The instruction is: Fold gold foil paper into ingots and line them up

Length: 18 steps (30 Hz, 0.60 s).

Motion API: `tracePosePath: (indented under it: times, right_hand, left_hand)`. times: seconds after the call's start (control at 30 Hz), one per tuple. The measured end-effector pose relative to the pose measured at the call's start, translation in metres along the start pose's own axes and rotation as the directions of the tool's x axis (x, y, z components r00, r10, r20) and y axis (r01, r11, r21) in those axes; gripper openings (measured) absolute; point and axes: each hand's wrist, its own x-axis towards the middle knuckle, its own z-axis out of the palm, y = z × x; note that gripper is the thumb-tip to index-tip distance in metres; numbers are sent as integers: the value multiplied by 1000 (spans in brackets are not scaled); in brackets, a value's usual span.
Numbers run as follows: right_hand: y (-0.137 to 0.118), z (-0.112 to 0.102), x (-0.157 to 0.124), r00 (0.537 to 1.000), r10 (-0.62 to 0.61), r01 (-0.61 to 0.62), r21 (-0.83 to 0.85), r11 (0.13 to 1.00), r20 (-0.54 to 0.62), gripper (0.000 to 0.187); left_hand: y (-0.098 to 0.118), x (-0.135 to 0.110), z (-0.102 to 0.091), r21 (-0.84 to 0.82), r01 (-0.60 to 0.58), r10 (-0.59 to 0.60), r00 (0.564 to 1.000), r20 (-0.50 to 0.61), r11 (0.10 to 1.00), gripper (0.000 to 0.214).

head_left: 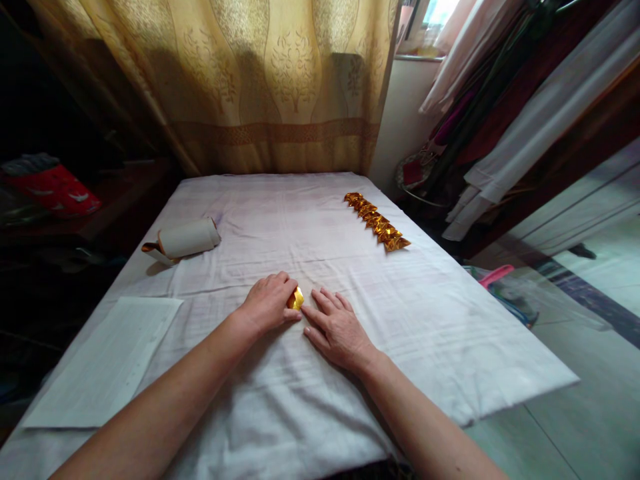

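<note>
Near the middle of the cloth-covered table, a small folded gold foil paper sits between my two hands. My left hand is closed on it from the left, its thumb at the near side and fingers over the far side; part of the paper is hidden. To its right my right hand lies flat with fingers spread, fingertips close beside the paper. Toward the back right, a row of folded gold foil pieces runs diagonally. At the left lies a roll of paper, whitish outside and gold at its loose end.
A white printed sheet lies at the table's front left. Behind the table hangs a yellow curtain. Clothes hang at the right, above a tiled floor with a plastic bag. A red container stands at the far left.
</note>
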Motion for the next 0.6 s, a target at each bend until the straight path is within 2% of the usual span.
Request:
tracePosePath:
  times: [0.1,0.23,0.37,0.47,0.6]
  right_hand:
    - [-1,-2,0,1000,6,-6,3,1000,5,43]
    - [-1,-2,0,1000,5,-5,9,1000,6,43]
    - [0,0,0,1000,-1,1,18,1000,-7,41]
    - [1,1,0,1000,-8,8,17,1000,-20,42]
    - [1,1,0,1000,-9,10,12,1000,-28,42]
  left_hand:
    - [-3,6,-3,-38,-62,63,998,21,997,50]
    - [-6,10,-6,-35,-125,127,991,42,991,33]
    - [-10,10,-5,-45,-154,154,988,-1,987,30]
    - [-13,10,-2,-79,-173,172,985,-22,982,35]
    - [-16,6,3,-134,-181,171,982,-85,974,55]
